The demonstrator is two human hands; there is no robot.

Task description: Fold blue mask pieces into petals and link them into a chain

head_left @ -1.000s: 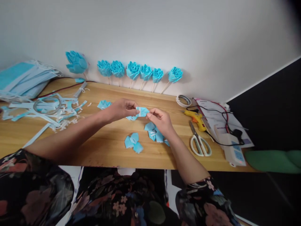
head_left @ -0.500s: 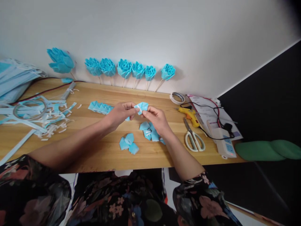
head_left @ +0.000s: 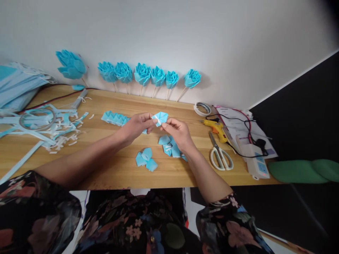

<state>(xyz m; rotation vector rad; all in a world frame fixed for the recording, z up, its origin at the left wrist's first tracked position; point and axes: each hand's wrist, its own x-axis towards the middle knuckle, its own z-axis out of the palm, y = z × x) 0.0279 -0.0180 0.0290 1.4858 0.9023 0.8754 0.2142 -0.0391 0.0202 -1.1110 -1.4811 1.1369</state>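
Observation:
Both hands meet over the middle of the wooden table (head_left: pixel 111 169). My left hand (head_left: pixel 136 125) and my right hand (head_left: pixel 177 130) pinch the same small folded blue piece (head_left: pixel 160 117) between fingertips, held just above the tabletop. A pleated blue strip (head_left: pixel 114 118) lies flat to the left of my left hand. Under my right wrist sits a pile of blue cut pieces (head_left: pixel 171 146), and a small cluster of folded blue petals (head_left: pixel 146 159) lies nearer the front edge.
Several blue fabric roses on sticks (head_left: pixel 143 73) lean on the wall. White-handled scissors (head_left: pixel 221 155), a yellow glue gun (head_left: pixel 216 127), a tape roll (head_left: pixel 202 108) and a power strip (head_left: pixel 255 162) lie at right. Mask scraps (head_left: pixel 45 123) and stacked masks (head_left: pixel 16 84) fill the left.
The blue piece has been turned and folded between my fingers, from a flat strip shape to a fanned one. The camera shifted, bringing the pleated strip into view.

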